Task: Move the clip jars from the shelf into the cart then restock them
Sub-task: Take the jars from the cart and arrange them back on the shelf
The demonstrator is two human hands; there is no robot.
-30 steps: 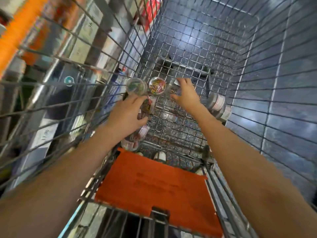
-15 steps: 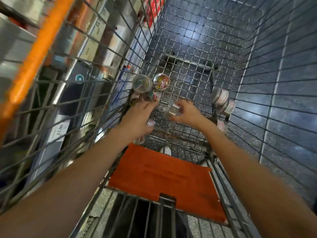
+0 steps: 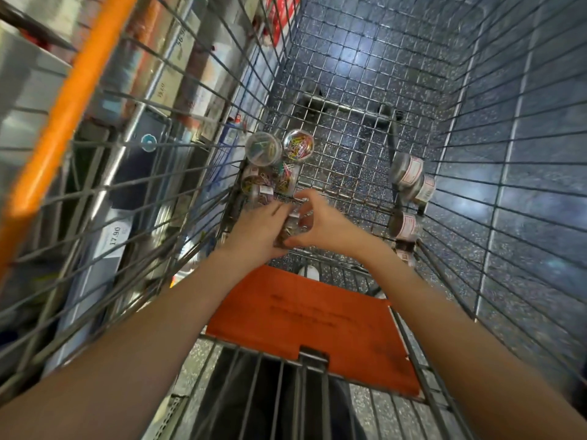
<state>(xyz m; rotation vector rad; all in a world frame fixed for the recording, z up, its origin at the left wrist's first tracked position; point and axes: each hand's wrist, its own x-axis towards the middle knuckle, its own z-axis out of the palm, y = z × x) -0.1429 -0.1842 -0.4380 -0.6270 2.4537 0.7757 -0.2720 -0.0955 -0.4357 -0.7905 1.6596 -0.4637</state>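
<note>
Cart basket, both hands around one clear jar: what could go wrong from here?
1. The left hand and right hand hold one jar between them; it might slip onto the wire floor.
2. Jars on their sides by the right wall could roll.
3. Upright jars nearby might be knocked over.

Both hands — left hand (image 3: 257, 230), right hand (image 3: 320, 223) — hold one clip jar (image 3: 290, 228) inside the cart (image 3: 349, 128).

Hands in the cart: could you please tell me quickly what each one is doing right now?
Left hand: holding the clip jar.
Right hand: holding the same jar from the other side.
</note>
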